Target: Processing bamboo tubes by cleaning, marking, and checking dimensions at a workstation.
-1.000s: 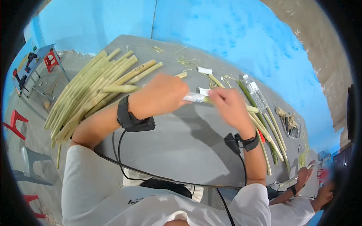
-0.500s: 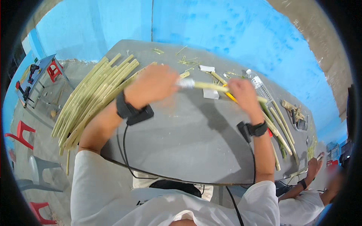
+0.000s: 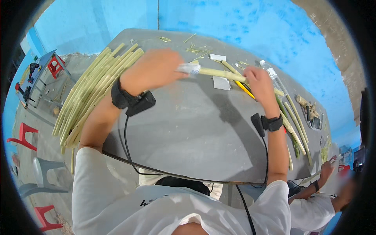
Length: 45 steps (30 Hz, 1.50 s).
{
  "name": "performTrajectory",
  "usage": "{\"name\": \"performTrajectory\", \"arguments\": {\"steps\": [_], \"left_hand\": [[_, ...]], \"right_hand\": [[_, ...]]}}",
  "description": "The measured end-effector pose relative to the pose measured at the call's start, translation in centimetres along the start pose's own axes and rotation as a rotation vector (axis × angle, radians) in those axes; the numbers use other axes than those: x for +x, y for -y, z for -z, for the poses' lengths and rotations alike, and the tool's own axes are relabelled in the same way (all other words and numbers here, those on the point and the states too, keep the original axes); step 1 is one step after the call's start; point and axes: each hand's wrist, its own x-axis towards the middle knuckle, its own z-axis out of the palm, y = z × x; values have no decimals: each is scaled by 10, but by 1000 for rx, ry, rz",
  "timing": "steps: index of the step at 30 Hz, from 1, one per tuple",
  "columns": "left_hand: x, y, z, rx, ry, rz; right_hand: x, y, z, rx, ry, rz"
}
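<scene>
A pale, peeled cane-like stick (image 3: 217, 73) runs crosswise above the far half of the grey table (image 3: 188, 129). My right hand (image 3: 258, 80) is closed around it toward its right end. A white piece of sheet (image 3: 190, 69) is wrapped about the stick's left part, and my left hand (image 3: 154, 70), slightly blurred, grips there. The fingers on that side are mostly hidden behind the hand. Below the stick lie another white piece (image 3: 221, 83) and a yellow tool (image 3: 245, 90) with a ribbed-looking handle.
A bundle of pale sticks (image 3: 98, 96) lies at left, overhanging the table edge. More sticks (image 3: 296, 129), a clear plastic bottle (image 3: 274, 78) and a plastic tray (image 3: 315, 122) are at right. Shavings (image 3: 197, 49) lie at the back. Another person (image 3: 317, 209) works at lower right.
My left hand has shifted a little left and away from me, and the white sheet has moved left with it. My right hand has moved slightly right, still on the stick. The view has tilted slightly.
</scene>
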Motion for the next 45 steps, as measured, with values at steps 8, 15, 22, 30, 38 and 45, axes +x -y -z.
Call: {"name": "performTrajectory", "arguments": {"steps": [8,15,22,30,38,45], "left_hand": [[-12,-43,-38,-70,226,-81],[0,-12,25,47,106,142],[-9,-31,-24,21,130,-5],[1,-12,17,-12,250,159],[-6,-36,-20,-21,264,-17],[7,-32,11,1,325,131]], "right_hand": [[-30,47,-52,11,238,257],[0,-22,4,22,-24,23],[-29,57,-24,61,130,254],[4,-24,16,45,-26,-35],[-34,46,-33,58,58,308],[-32,51,9,196,-119,256]]}}
